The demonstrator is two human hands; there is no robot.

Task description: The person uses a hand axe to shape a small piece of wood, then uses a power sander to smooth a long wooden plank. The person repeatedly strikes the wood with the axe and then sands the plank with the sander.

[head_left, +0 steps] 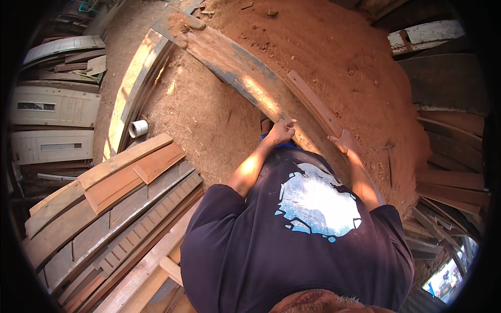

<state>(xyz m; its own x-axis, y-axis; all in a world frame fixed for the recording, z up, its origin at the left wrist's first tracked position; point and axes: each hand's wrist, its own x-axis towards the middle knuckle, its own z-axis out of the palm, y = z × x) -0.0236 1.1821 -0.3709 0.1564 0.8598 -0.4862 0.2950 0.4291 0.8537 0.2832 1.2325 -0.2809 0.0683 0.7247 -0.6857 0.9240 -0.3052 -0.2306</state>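
Observation:
My right hand is closed around the near end of a narrow reddish-brown wooden strip. The strip lies slanting along the right edge of a long worn wooden bench, and small dark marks show near its ends. Close to my body, over the same bench, my left hand has its fingers curled in. Whether anything small sits in those fingers I cannot make out. A patch of sunlight falls on the bench top just beyond the left hand.
Stacked boards and panels fill the lower left. White louvred doors lean at the far left, near a white cup-like container on the ground. A pale beam meets the bench's far end by some stones. Dark planks line the right.

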